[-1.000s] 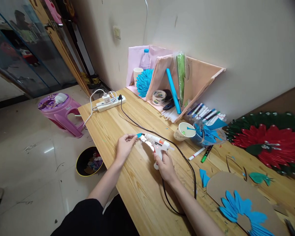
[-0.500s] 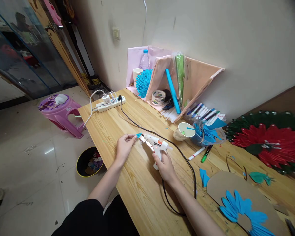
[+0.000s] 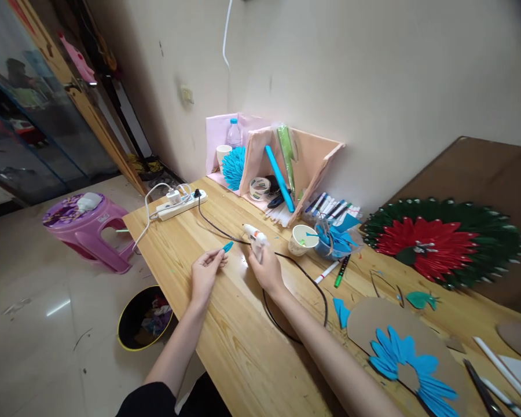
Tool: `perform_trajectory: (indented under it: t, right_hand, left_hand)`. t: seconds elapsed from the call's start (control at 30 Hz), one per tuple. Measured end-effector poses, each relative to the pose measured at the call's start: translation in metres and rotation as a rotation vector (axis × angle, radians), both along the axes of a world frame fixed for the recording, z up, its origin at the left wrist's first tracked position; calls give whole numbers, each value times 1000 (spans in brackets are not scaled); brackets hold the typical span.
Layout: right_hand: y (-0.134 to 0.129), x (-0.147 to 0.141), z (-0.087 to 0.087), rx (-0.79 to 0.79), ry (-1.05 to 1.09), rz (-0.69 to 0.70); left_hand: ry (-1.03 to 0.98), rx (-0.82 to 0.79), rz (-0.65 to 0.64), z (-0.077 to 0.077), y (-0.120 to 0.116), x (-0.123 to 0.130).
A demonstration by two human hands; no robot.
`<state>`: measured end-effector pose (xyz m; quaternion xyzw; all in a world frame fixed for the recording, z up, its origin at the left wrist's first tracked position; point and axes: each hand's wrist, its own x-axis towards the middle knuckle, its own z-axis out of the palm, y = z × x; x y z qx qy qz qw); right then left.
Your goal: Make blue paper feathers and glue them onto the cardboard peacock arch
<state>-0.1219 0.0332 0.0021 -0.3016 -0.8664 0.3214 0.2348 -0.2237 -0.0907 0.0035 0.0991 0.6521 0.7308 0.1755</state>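
Observation:
Between the fingertips of my left hand point(image 3: 206, 275) is a small blue paper petal point(image 3: 228, 247), its tip pointing away from me. My right hand point(image 3: 267, 271) is wrapped round the handle of a white glue gun point(image 3: 257, 237), which stands over the table apart from the petal. A black cord point(image 3: 304, 269) loops on the wood around my right forearm. Toward the right lies a brown cardboard disc point(image 3: 364, 321) with blue petals point(image 3: 429, 379) fanned around part of a small inner circle.
A paper cup point(image 3: 303, 240) and a clear bowl of blue paper pieces point(image 3: 336, 240) stand beyond my right hand. At the far left end is a power strip point(image 3: 182, 205). Scissors point(image 3: 481, 385) lie at right. A bin point(image 3: 145, 318) and pink stool point(image 3: 91, 231) stand on the floor.
My right hand has moved the glue gun away from the petal, farther back over the table. My left hand still pinches the petal. The view has turned rightward.

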Motion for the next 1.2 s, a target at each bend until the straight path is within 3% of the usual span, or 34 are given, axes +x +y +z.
perform_trajectory:
  t: [0.17, 0.3, 0.4, 0.5, 0.6, 0.7, 0.77, 0.97, 1.2]
  right_hand:
    - [10, -26, 1, 82, -63, -38]
    - [4, 1, 9, 106, -87, 15]
    - [8, 56, 26, 113, -84, 55]
    - [30, 135, 45, 58, -51, 127]
    - [60, 215, 57, 10, -96, -29]
    - [72, 270, 55, 33, -211, -38]
    - [64, 288, 45, 57, -252, 6]
    - [16, 287, 7, 204, -224, -177]
    - [16, 288, -6, 212, -143, -248]
  left_hand:
    - [31, 29, -41, 19, -6, 16]
    - [114, 9, -155, 35, -7, 38]
    - [167, 18, -234, 48, -2, 58]
    - [228, 21, -355, 61, 9, 80]
    - [229, -17, -559, 66, 27, 107]
    - [127, -86, -748, 57, 48, 140]
    - [36, -121, -821, 45, 62, 160]
    - [-106, -220, -792, 10, 89, 199]
    - [-172, -258, -762, 5, 98, 214]
